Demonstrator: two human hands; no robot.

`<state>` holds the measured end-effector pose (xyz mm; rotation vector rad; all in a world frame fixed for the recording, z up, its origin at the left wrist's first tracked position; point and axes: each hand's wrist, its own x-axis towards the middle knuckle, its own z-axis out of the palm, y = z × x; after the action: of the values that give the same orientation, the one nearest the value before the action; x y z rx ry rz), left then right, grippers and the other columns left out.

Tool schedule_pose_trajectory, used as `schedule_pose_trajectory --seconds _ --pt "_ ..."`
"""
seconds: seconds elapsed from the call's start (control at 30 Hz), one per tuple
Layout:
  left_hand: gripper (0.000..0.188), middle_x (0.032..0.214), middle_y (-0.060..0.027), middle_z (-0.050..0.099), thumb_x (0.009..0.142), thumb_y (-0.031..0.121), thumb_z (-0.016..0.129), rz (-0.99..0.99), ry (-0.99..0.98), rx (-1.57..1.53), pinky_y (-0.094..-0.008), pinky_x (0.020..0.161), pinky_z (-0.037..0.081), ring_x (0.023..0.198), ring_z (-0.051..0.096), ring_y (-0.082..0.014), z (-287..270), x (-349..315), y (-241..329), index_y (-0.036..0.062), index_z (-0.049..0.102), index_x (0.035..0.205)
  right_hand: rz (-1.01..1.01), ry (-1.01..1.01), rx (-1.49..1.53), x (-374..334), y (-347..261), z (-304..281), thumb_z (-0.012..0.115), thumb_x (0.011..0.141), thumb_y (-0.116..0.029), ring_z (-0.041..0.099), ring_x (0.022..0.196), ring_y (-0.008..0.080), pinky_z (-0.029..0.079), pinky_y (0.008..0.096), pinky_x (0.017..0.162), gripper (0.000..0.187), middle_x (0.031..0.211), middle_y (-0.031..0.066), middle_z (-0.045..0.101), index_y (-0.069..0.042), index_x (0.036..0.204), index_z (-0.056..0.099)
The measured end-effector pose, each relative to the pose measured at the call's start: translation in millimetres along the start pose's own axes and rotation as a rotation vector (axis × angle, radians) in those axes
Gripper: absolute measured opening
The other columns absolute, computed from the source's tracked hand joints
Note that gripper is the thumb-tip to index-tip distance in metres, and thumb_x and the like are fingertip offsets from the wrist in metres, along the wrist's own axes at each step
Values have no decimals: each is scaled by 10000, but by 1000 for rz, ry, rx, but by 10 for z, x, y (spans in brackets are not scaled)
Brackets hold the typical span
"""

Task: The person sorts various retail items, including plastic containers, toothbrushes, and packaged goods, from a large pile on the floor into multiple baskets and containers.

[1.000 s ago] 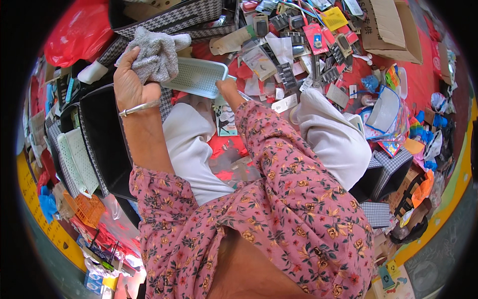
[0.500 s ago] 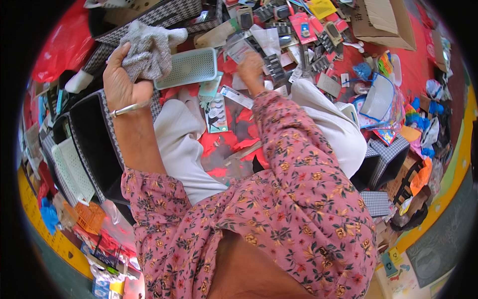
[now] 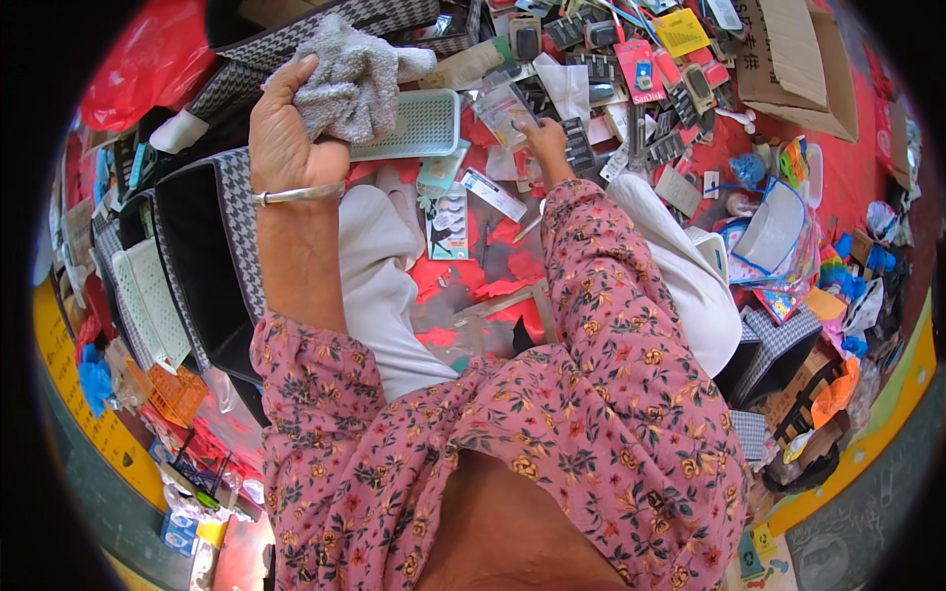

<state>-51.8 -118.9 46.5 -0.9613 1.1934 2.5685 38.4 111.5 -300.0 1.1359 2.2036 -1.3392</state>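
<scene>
My left hand [image 3: 289, 138] is raised at the upper left, closed on a crumpled grey terry cloth [image 3: 350, 89]. The cloth hangs partly over the end of a pale green perforated plastic basket [image 3: 426, 125]. My right hand [image 3: 545, 141] is farther right, its thumb and fingertips pinching the edge of a clear plastic packet [image 3: 505, 110]. What the packet holds is hard to make out. Black ribbed packs [image 3: 577, 143] lie just beside the right hand. Between my knees are a card of false eyelashes [image 3: 449, 229] and a slim white box [image 3: 494, 195].
Small packaged goods, including a pink card [image 3: 641, 73] and a yellow packet [image 3: 681, 33], crowd the far side. An open cardboard box [image 3: 803, 69] stands at the far right. Houndstooth storage boxes [image 3: 236, 222] stand left, a red plastic bag [image 3: 148, 64] behind them.
The view has shifted, so everything appears farther right. My right hand, blurred before beside the clear packet, now pinches its edge. My left hand keeps hold of the cloth.
</scene>
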Motion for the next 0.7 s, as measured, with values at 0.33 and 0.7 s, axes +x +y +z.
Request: schedule_pose_trajectory --seconds 0.33,0.7 --pt "175 935 -129 602 761 42 559 41 -27 -29 -412 855 444 877 580 -264 38 47 -106 -19 548 925 249 -396 354 -58 6 -229 745 669 -247 574 621 156 465 278 558 365 780 76 595 0 873 570" --pt "137 888 -92 592 733 23 575 0 -83 -76 -376 802 468 829 579 -232 3 57 -75 17 556 868 76 -598 873 -332 -145 -530 588 764 5 583 873 218 488 322 725 450 1004 112 566 -40 1175 412"
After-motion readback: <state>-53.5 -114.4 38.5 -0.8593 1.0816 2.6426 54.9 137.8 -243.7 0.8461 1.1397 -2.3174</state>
